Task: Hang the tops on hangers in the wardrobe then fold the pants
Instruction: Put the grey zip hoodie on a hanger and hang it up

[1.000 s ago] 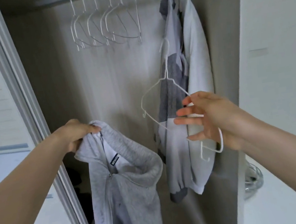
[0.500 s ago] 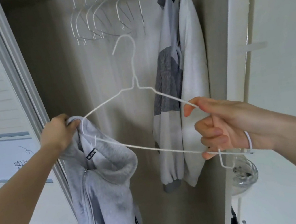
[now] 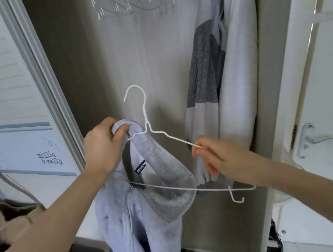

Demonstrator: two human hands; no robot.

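A light grey zip hoodie [image 3: 145,219] hangs in front of the open wardrobe. My left hand [image 3: 103,146] grips its collar at the top. A white wire hanger [image 3: 144,116] has its left end pushed inside the hoodie's neck, with the hook pointing up. My right hand [image 3: 220,156] pinches the hanger's right shoulder wire. The hanger's bottom bar crosses the hood opening.
Several empty white hangers [image 3: 132,3] hang at the top of the wardrobe. Two tops, a grey-and-white sweater [image 3: 204,81] and a pale one [image 3: 238,61], hang at the right. A sliding door frame [image 3: 47,83] stands left, a white door with handle [image 3: 314,138] right, a bag [image 3: 8,218] lower left.
The hanger has come down and left, and its left end has gone into the hoodie's neck. My right hand has shifted from a full grip to a pinch on the shoulder wire.
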